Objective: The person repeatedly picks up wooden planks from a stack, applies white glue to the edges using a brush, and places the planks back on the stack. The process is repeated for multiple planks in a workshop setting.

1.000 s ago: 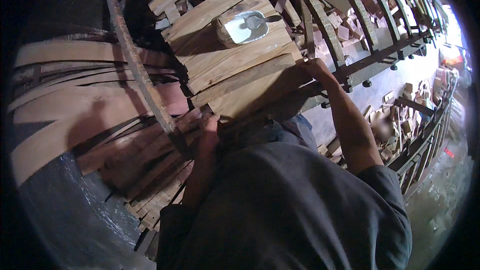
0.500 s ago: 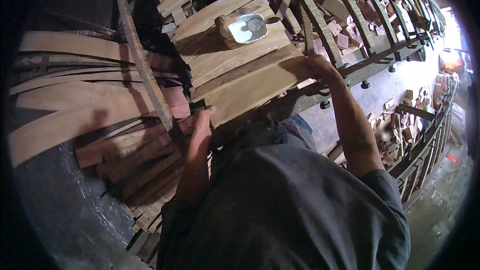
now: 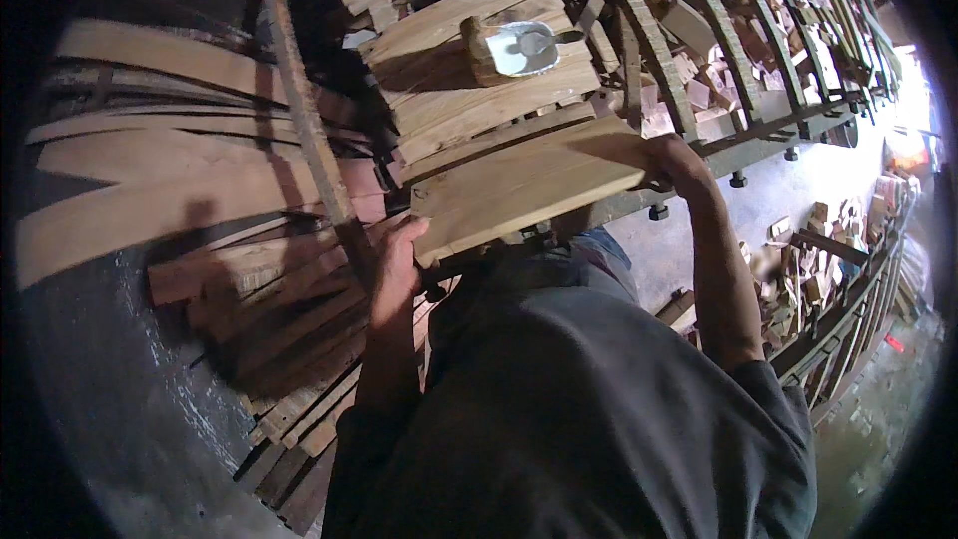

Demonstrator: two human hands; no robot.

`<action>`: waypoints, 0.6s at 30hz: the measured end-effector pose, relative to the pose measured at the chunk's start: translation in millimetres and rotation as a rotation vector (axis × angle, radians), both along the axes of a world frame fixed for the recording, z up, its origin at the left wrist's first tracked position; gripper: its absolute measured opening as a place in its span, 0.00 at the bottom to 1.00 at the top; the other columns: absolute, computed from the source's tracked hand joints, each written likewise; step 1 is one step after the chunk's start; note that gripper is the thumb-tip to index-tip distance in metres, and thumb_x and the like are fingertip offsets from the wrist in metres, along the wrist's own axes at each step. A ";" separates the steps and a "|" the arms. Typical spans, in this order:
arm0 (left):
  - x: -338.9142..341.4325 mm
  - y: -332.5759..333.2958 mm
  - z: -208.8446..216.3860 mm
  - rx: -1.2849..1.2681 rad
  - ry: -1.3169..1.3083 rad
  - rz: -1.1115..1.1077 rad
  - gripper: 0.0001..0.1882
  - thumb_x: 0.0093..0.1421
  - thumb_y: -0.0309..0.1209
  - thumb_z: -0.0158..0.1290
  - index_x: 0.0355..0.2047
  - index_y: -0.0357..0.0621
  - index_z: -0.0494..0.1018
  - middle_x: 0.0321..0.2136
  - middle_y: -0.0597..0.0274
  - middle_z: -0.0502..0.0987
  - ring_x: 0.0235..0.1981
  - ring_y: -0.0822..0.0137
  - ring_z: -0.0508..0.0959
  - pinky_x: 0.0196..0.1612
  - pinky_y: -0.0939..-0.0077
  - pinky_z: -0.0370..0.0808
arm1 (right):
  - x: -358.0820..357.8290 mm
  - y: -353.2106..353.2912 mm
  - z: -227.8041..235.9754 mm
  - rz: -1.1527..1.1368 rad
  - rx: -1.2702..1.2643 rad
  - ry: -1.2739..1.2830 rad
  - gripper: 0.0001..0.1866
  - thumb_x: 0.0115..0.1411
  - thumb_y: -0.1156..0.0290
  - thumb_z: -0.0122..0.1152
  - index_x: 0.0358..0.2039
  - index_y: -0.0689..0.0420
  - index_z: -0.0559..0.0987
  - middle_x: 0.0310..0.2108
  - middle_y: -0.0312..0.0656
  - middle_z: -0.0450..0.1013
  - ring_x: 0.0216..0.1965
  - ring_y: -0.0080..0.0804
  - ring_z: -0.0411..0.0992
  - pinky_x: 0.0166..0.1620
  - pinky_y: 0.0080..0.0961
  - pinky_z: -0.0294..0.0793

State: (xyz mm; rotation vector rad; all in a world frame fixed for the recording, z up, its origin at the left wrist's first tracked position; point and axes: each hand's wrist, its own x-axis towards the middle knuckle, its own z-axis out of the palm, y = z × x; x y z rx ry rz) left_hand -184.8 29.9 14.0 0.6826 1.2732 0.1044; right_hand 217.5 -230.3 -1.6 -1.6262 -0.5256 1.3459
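Head view showed the left hand [image 3: 397, 265] and right hand [image 3: 671, 162] each with a closed grip on opposite ends of a bundle of wooden slats [image 3: 524, 190] at frame centre. The bundle looked stiff and fairly heavy, best held by both ends. A white bowl [image 3: 524, 47] sat above it; loose planks [image 3: 190, 190] crowded the left.

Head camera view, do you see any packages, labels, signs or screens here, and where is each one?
None that I can make out: no package, label, sign or screen.
Nearest to a container: a small white bowl, rounded, on the stacked wooden planks beyond the hands.
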 end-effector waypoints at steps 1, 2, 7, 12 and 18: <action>-1.5 -3.0 8.3 0.064 -0.099 -0.019 0.18 0.55 0.34 0.54 0.46 0.43 0.75 0.40 0.59 0.78 0.39 0.63 0.76 0.36 0.64 0.73 | 2.0 -10.1 -1.0 0.004 0.165 0.033 0.33 0.58 0.41 0.52 0.37 0.65 0.81 0.14 0.29 0.65 0.13 0.15 0.56 0.15 0.18 0.50; -3.4 -5.8 15.2 0.130 -0.196 -0.040 0.20 0.55 0.33 0.53 0.48 0.42 0.75 0.43 0.59 0.78 0.42 0.64 0.76 0.42 0.65 0.72 | 1.3 -16.1 -5.7 0.032 0.242 -0.003 0.33 0.60 0.41 0.51 0.37 0.63 0.81 0.15 0.29 0.66 0.14 0.16 0.57 0.16 0.19 0.51; -6.9 -4.1 45.5 0.460 -0.181 -0.240 0.26 0.56 0.31 0.53 0.55 0.36 0.70 0.47 0.57 0.77 0.49 0.65 0.74 0.56 0.70 0.66 | -26.0 -8.3 14.6 -0.290 -0.041 -0.138 0.17 0.63 0.63 0.58 0.44 0.64 0.77 0.28 0.34 0.74 0.24 0.19 0.66 0.27 0.20 0.64; 12.0 -6.0 68.0 0.836 -0.300 -0.187 0.20 0.55 0.21 0.55 0.50 0.38 0.70 0.45 0.57 0.78 0.47 0.62 0.77 0.53 0.70 0.71 | -30.2 1.6 41.6 -0.400 0.051 -0.104 0.15 0.60 0.75 0.55 0.49 0.63 0.76 0.39 0.38 0.76 0.42 0.26 0.73 0.43 0.24 0.71; 50.2 6.3 76.1 1.856 -0.405 -0.159 0.08 0.60 0.29 0.53 0.31 0.37 0.67 0.43 0.45 0.79 0.47 0.49 0.78 0.52 0.59 0.73 | -24.7 1.1 57.0 -0.620 0.720 0.145 0.35 0.66 0.58 0.51 0.68 0.63 0.56 0.63 0.50 0.63 0.62 0.39 0.63 0.65 0.36 0.61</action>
